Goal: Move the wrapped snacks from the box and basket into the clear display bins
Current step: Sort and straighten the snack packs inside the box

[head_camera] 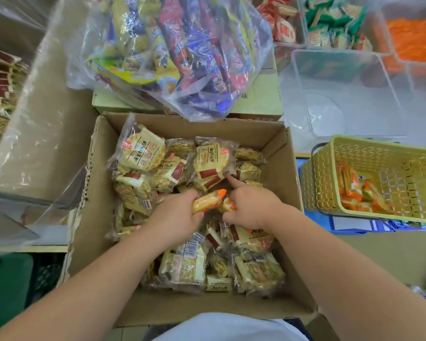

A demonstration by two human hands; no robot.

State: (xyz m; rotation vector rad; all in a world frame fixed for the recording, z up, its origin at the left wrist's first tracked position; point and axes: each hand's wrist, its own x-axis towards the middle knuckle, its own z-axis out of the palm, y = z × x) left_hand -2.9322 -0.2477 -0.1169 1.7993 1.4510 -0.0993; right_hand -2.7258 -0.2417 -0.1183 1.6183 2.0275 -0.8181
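— So, which ones are you fishing out of there?

— Just the strays. My left hand (175, 217) has its fingers curled round an orange-wrapped cracker pack (208, 200), held just above the pile. My right hand (251, 207) pinches a second orange pack (228, 205) right beside it. Its index finger (233, 180) sticks out and touches one of the cream-and-red cracker packs (143, 151). Both orange ones are inside the cardboard box (280, 168), near its middle.

— How do you lift them without dragging the rest up?

— I'd grip each by its body, not by the crimped end, since the film looks slick. I'd also tuck that finger in so it doesn't hook the cream pack, then lift straight up.

— And where do they go?

— More orange packs (354, 190) of what looks like the same kind lie in the yellow-green basket (403, 153) on my right. Beyond it stands an empty clear bin (342, 94), which I judge is the place for them. I'd carry both over the box's right wall and high over the basket rim. That also keeps me away from the plastic bag of mixed snacks (182, 57) behind the box.
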